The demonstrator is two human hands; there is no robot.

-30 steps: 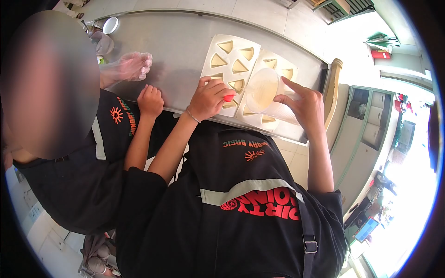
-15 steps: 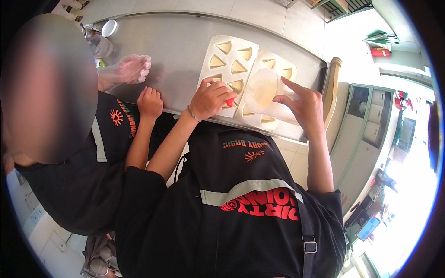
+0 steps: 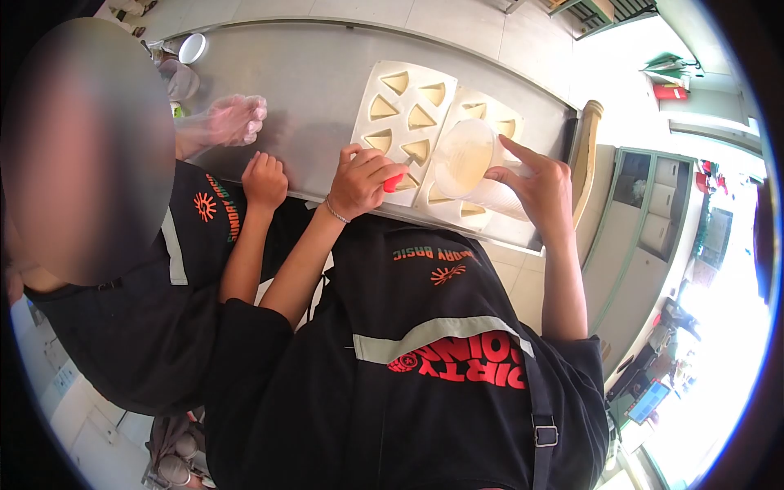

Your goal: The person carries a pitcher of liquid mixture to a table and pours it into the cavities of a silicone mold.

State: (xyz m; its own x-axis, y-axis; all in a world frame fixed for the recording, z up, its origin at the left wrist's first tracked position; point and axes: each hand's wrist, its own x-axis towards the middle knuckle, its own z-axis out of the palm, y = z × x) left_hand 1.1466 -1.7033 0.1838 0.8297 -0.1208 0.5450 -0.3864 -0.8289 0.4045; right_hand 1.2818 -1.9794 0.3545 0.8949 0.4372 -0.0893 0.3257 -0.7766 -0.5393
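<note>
My left hand (image 3: pixel 365 181), with a chain bracelet at its wrist, is closed on a small red object (image 3: pixel 394 183) whose kind I cannot make out. It hovers at the near edge of a white mold (image 3: pixel 367 103) with wedge-shaped cavities, several holding a pale cream-coloured filling. My right hand (image 3: pixel 539 184) grips a clear plastic cup (image 3: pixel 445 163) by its rim, thumb and fingers apart around it. The cup is tilted above a second white mold (image 3: pixel 506 106) and has pale cream-coloured contents. It hides part of that mold's cavities.
The molds lie on a steel table (image 3: pixel 302 73). At my left stands a co-worker in a black apron, with one gloved hand (image 3: pixel 235 120) over the table and one bare hand (image 3: pixel 265 180) at its edge. A white bowl (image 3: pixel 193 49) and containers are at the far left.
My left hand has shifted slightly left and toward me with the red object, uncovering more of the mold. My right hand and the cup have barely moved.
</note>
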